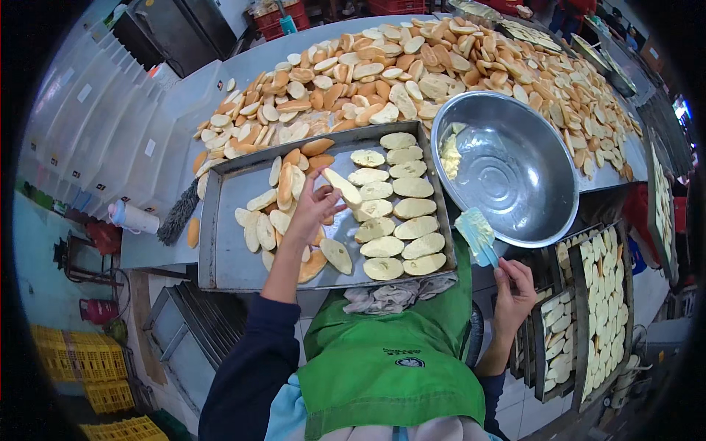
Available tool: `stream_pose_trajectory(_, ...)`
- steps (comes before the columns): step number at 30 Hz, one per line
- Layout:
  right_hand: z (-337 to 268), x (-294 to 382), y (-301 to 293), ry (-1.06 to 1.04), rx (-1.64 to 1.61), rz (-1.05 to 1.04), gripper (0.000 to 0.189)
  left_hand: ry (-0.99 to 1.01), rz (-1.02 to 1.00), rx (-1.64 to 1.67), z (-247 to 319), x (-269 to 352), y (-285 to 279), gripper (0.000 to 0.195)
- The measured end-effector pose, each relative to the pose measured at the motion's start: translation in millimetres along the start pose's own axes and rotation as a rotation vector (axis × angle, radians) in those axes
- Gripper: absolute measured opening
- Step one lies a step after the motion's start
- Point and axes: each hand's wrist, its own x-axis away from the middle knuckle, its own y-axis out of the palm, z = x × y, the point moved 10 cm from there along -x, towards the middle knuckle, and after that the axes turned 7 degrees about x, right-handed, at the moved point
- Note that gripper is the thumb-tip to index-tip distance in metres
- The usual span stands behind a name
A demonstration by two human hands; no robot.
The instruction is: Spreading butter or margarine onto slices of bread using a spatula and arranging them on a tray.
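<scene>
My left hand (318, 206) holds a halved bread roll (343, 187) by its edge, pale cut face up, over a metal baking tray (231, 272). Loose bread halves (266, 231) are heaped in the tray's left part. Along its right side, cut halves (412, 187) lie face up in two columns. My right hand (514, 286) grips a light-blue spatula (477, 237) smeared with pale yellow spread. Beyond the spatula sits a big steel bowl (504, 165), with a lump of the same spread (450, 157) stuck to its left inner wall.
A large pile of bread halves (375, 71) covers the table behind the tray. Filled trays (604, 314) stand low at the right. Clear plastic bins (99, 127), a grey duster (181, 212) and a bottle (135, 216) are on the left. A crumpled cloth (389, 297) borders the tray's front edge.
</scene>
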Motion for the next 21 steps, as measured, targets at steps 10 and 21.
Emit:
stream_pose_trajectory(10, 18, 5, 3, 0.025, 0.042, -0.037, 0.017, -0.404, 0.08, -0.008, -86, 60, -31, 0.06)
stream_pose_trajectory(21, 23, 11, 12, 0.043, 0.066, -0.061, 0.016, -0.233, -0.041, -0.571, -83, 94, -65, 0.058)
